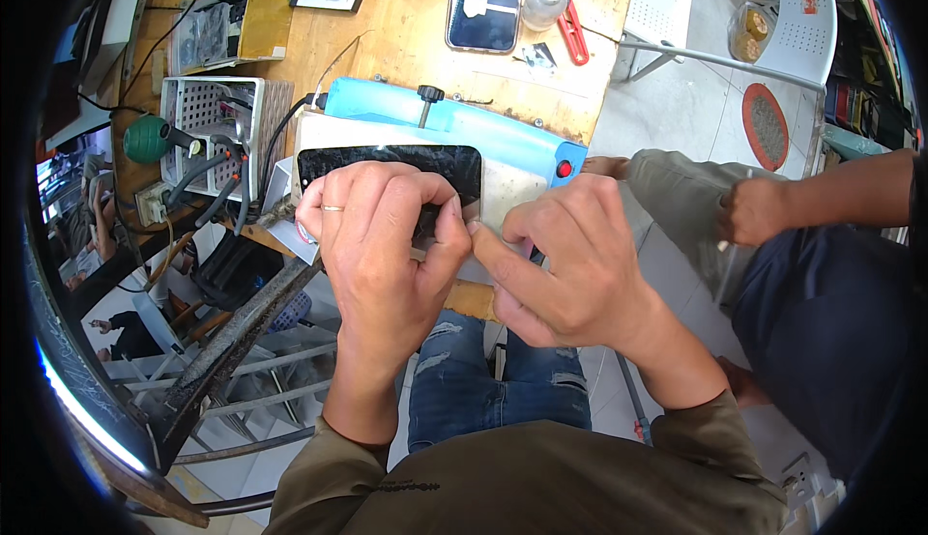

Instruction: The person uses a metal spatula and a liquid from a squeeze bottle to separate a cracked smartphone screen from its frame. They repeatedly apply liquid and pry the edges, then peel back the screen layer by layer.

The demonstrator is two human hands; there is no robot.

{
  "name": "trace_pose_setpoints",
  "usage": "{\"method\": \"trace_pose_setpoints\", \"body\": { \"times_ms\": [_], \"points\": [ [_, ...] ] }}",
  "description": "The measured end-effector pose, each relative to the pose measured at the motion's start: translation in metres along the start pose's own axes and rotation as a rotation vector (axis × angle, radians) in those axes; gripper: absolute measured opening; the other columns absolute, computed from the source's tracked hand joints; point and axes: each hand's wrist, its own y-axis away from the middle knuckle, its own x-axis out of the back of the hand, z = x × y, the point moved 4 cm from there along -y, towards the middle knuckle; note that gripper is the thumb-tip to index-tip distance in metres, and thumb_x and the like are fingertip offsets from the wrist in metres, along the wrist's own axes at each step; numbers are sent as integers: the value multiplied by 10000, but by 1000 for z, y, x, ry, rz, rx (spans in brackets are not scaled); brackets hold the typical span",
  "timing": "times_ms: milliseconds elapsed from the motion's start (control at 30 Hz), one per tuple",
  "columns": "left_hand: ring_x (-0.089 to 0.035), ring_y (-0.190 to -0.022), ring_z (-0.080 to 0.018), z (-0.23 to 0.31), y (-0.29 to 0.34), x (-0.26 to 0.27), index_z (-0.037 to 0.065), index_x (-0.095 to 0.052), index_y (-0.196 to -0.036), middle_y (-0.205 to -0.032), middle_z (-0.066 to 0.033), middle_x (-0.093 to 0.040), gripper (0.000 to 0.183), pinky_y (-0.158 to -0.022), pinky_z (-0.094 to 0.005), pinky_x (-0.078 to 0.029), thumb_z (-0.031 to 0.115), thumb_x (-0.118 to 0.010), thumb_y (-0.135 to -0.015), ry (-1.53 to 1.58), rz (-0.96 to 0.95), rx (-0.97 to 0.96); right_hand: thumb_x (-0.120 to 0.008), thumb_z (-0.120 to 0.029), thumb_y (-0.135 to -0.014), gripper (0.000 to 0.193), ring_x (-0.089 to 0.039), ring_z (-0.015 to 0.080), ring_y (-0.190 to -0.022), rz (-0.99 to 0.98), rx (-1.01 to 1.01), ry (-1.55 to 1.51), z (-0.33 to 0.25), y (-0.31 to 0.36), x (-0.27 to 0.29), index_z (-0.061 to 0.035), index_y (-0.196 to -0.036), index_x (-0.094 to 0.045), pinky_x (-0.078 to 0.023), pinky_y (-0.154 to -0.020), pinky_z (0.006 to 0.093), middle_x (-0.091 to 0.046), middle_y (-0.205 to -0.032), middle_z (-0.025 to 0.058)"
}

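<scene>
A black smartphone (454,163) with a smudged glass face lies on the pale plate of a blue bench device (387,108). My left hand (382,231), with a ring on one finger, is over the phone, fingers curled and thumb close to the index finger. Just right of the phone's lower corner, my right hand (570,269) is closed, its index finger reaching toward my left thumb. The hands nearly meet there. Whatever the fingers pinch is hidden or too thin to see. The device has a black knob (430,94) and a red button (565,169).
Behind the device lie another phone (483,13), a clear bottle (544,5) and a red-handled tool (572,32). A white basket (198,115) with cables and a green round-headed tool (147,139) stands left. A person's arm (841,192) and knee are close on the right.
</scene>
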Motion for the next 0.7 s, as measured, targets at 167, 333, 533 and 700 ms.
{"method": "trace_pose_setpoints", "body": {
  "times_ms": [167,333,533,700],
  "points": [
    [-632,-962,-252,-2,0,2,127,-717,-946,-939,-17,-664,194,-967,-433,-362,70,-837,-804,53,-39,3,-834,-201,-636,491,-600,271,-929,16,-6,-23,1,-1,-1,-53,-1098,-760,-439,-849,451,-613,-1025,50],
    [-627,-973,-255,-4,1,6,126,-729,-964,-935,-15,-659,212,-972,-441,-365,55,-842,-800,110,-60,-17,-829,-137,-656,492,-606,265,-935,90,-64,-2,2,2,6,-53,-1136,-767,-452,-830,445,-624,-1038,57],
    [-629,-966,-259,-2,-7,9,119,-721,-930,-939,-23,-676,194,-955,-431,-377,29,-828,-796,145,-85,-31,-855,-124,-821,448,-639,334,-997,377,-553,-36,96,-16,24,-23,-1244,-748,-509,-888,481,-672,-1088,127],
    [-618,-1004,-249,-6,-6,9,136,-726,-976,-956,2,-670,236,-991,-448,-357,50,-851,-796,176,-153,-22,-879,-159,-854,464,-638,374,-1113,219,-470,65,169,-61,-25,-34,-1275,-730,-508,-1020,470,-682,-1123,145]
  ]
}}
